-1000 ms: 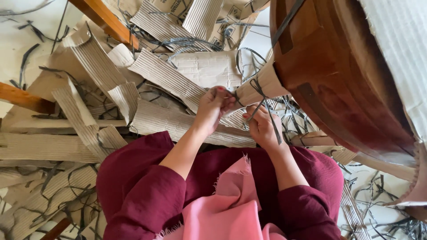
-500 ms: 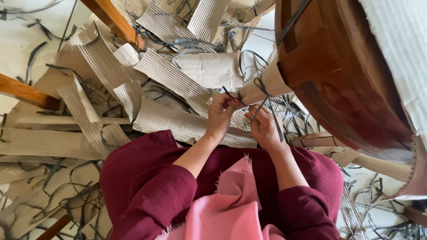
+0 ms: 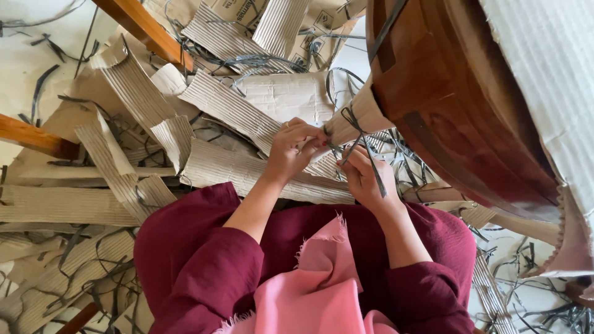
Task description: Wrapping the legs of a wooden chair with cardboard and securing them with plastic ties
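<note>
Both hands meet in front of the maroon sleeves [image 3: 204,260] and the pink scarf [image 3: 322,278], working at a dark plastic strap [image 3: 362,139] tied around a paper-wrapped leg [image 3: 359,117] of wooden furniture. The left hand [image 3: 294,151] has its fingers curled together, pinching at the strap's knot close to the tip of the leg. The right hand [image 3: 365,179] is closed on a loose tail of the same strap, which runs down across its palm.

That strap sits at the narrow end of the wrapped leg, just above the two hands. It looks thin, flat and springy, light in the hand but stiff enough to hold a kink, and probably slick under the fingers. The best hold seems to be right at the knot, with the free tail pinched near it so it cannot slide. The paper wrap beneath looks soft and would likely tear if pulled hard.

Beyond the hands, strips of corrugated cardboard [image 3: 235,111] lie heaped over the floor, mixed with cut lengths of dark strapping [image 3: 266,62]. To the right rises the curved brown body of the wooden furniture [image 3: 451,105], partly covered by pale corrugated sheet [image 3: 550,93]. Bare wooden rails [image 3: 142,25] cross the upper left.
</note>
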